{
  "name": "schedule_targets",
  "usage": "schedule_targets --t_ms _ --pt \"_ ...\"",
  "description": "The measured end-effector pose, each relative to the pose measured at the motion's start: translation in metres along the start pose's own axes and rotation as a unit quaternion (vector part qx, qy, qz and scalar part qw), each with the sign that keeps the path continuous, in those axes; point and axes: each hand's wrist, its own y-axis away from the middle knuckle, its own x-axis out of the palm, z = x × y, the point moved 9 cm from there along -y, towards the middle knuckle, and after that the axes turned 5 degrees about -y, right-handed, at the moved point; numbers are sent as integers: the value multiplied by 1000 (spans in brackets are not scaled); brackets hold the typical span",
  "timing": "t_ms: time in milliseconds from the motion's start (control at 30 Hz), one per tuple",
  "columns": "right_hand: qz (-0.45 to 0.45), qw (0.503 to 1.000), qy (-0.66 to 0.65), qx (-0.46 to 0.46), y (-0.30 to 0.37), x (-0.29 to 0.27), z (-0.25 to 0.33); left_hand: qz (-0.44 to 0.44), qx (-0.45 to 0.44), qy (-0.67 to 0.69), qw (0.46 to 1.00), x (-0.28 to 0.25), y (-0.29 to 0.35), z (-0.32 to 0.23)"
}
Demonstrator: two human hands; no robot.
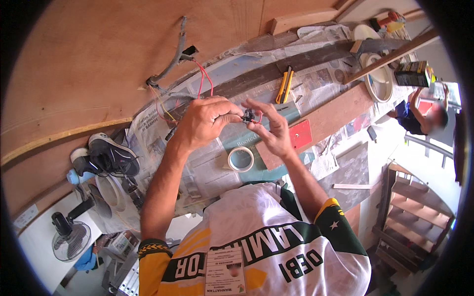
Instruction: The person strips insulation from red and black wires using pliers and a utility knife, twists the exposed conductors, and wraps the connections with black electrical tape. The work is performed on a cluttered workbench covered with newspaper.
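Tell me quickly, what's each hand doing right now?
Left hand: closed, pinching at the small dark electrical fitting.
Right hand: curled, holding the same fitting.

Between the left hand [203, 121] and the right hand [274, 132] show a small black part [249, 116] and a thin red wire [260, 117]. Beyond them lies a yellow-and-black plastic cutter [285, 87], beside the right hand a flat red rectangle [300, 134]; nearer the body, a cream ring-shaped tape roll [241, 170] and a white, dark-green and yellow patterned shirt [256, 212].
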Motion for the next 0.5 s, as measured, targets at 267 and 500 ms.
schedule_targets --t_ms 267,500 --pt "-103 988 -86 79 47 49 -26 -62 -20 -3 998 1 1 -1" --pt "-90 884 -351 295 104 56 6 -40 59 -70 995 28 10 1"
